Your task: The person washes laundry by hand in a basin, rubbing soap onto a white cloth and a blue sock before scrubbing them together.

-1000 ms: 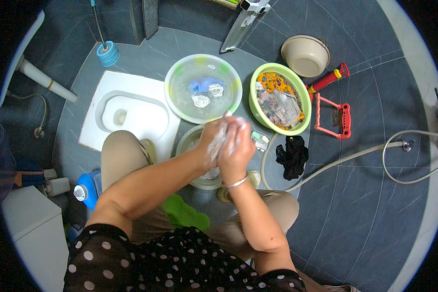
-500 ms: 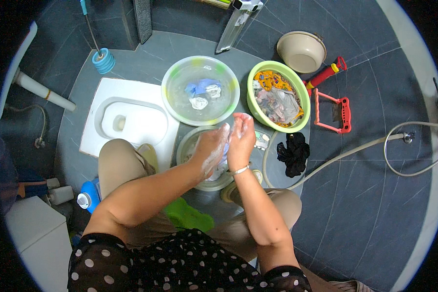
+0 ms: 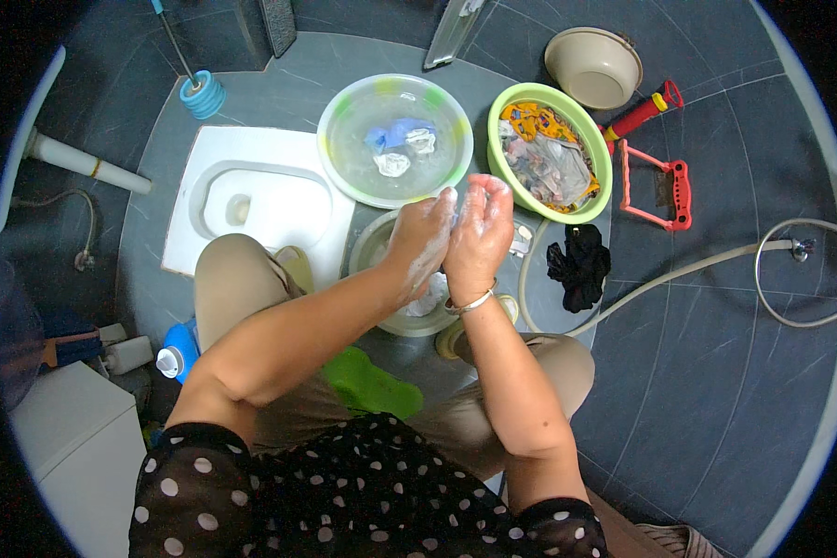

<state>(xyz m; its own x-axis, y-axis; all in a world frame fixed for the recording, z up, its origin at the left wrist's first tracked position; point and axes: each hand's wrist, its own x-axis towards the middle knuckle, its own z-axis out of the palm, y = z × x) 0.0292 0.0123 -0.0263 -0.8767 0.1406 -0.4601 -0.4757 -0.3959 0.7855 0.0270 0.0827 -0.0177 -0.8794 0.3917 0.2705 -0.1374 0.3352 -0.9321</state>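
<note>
My left hand [image 3: 420, 232] and my right hand [image 3: 477, 228] are pressed together above a basin [image 3: 367, 244] on the floor between my feet. White suds coat both hands. Their fingers are curled and closed; whatever lies between the palms is hidden. A bracelet [image 3: 471, 302] circles my right wrist. Partly covered by my hands and forearms, the basin contains pale wet cloth [image 3: 428, 302]. Just beyond it stands a larger translucent basin [image 3: 339, 167] of water, with a blue cloth [image 3: 402, 133] and white cloths [image 3: 391, 165] in it.
To the right is a green basin [image 3: 606, 191] of patterned clothes, with a beige basin [image 3: 593, 70] behind. A black cloth [image 3: 579, 268] lies near a hose [image 3: 660, 286]. The squat toilet [image 3: 181, 228] is at left, a blue bottle [image 3: 182, 352] by my left knee.
My view has tipped, so the floor things sit higher and slightly farther right. My soapy hands stay together over the near basin, with slightly shifted fingers.
</note>
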